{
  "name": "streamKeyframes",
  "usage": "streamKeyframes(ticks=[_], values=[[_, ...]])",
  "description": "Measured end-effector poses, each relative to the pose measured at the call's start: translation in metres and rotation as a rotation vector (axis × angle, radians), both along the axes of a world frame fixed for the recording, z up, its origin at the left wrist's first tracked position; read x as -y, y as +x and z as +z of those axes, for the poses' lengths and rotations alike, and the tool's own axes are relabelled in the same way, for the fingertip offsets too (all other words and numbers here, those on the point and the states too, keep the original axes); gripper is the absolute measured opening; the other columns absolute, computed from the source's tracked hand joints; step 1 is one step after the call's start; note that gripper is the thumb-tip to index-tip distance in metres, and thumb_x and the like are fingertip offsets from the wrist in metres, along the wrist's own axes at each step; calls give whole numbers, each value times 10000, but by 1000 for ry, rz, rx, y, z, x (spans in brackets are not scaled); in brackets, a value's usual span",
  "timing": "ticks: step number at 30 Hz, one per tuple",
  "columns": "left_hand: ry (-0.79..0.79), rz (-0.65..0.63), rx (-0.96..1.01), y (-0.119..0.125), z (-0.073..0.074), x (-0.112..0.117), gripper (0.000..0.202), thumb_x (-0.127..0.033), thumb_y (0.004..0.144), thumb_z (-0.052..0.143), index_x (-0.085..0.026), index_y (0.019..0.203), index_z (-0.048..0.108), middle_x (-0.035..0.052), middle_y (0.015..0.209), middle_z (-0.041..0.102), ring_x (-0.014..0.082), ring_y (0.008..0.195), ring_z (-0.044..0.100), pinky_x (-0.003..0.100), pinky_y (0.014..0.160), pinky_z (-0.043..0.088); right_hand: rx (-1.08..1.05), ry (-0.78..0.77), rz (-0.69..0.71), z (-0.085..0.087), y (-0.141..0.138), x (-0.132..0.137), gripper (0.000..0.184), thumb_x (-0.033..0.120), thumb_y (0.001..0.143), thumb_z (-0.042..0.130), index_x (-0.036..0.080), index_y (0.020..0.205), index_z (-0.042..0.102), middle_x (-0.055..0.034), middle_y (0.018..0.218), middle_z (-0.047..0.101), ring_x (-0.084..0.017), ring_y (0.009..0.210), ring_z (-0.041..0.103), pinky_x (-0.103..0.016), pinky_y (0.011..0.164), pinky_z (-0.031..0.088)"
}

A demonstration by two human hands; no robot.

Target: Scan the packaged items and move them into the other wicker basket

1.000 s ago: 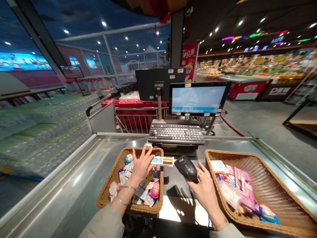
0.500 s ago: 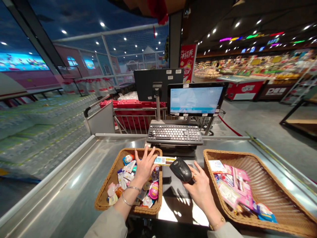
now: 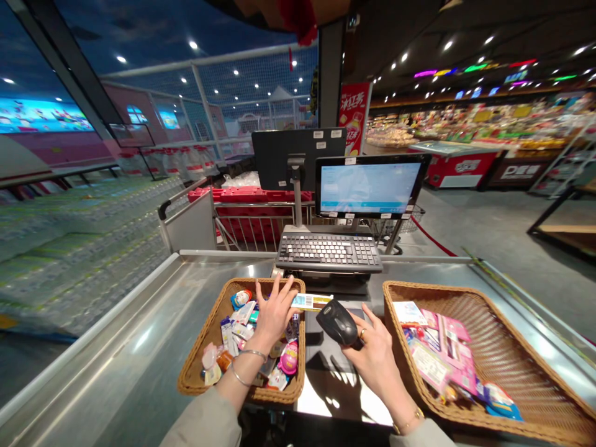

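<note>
My left hand is over the left wicker basket, gripping the left end of a slim white-and-yellow packet. A barcode shows on the packet's upper face, and its free end sticks out past the basket's right rim. Some of my left fingers are spread. In my right hand is a black handheld barcode scanner, its head close to the packet's right end and angled towards it. Small wrapped sweets and a pink egg-shaped pack lie in the left basket, partly hidden by my left hand and wrist.
A right wicker basket holds pink packs and other sweets. Beyond the baskets stand a keyboard, a lit screen and a second monitor's back. The metal counter has raised edges; a shopping trolley is behind it.
The scanner has shifted slightly left towards the packet, with my right hand tilting a little. The packet and my left hand have barely moved.
</note>
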State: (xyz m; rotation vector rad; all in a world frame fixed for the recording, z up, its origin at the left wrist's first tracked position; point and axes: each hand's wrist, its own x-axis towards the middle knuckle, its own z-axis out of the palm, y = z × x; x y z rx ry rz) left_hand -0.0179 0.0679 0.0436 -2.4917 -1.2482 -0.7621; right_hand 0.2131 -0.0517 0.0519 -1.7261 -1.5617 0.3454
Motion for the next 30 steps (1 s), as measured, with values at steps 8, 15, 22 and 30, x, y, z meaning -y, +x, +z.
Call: streamKeyframes(ticks=[8, 15, 22, 30], values=[[7, 5, -8, 2, 0, 0, 305, -349, 920, 619, -261, 1210, 647, 116, 1472, 546, 378, 1451, 376, 807, 1137, 54, 0, -13, 12, 1, 0, 0, 237, 208, 671, 609, 289, 819, 776, 7, 1238, 716, -358, 1424, 397, -625, 1142, 290], [6, -3, -27, 2, 2, 0, 322, -312, 911, 628, -253, 1227, 643, 126, 1478, 538, 381, 1456, 367, 813, 1130, 36, 8, -20, 22, -2, 1, 2, 248, 216, 688, 593, 271, 844, 778, -4, 1249, 711, -351, 1424, 391, -609, 1150, 278], [21, 3, -35, 3, -1, -1, 333, -334, 905, 639, -253, 1228, 642, 123, 1472, 547, 371, 1469, 347, 803, 1137, 34, 9, -29, 35, -2, 2, 2, 271, 212, 685, 610, 272, 886, 782, -2, 1247, 712, -362, 1419, 398, -609, 1139, 296], [25, -6, -15, 7, 0, -1, 312, -334, 916, 623, -252, 1217, 644, 117, 1461, 560, 359, 1461, 367, 783, 1151, 20, -32, 13, -3, -2, 7, 2, 251, 217, 700, 611, 281, 875, 779, -11, 1256, 707, -339, 1421, 409, -594, 1147, 328]])
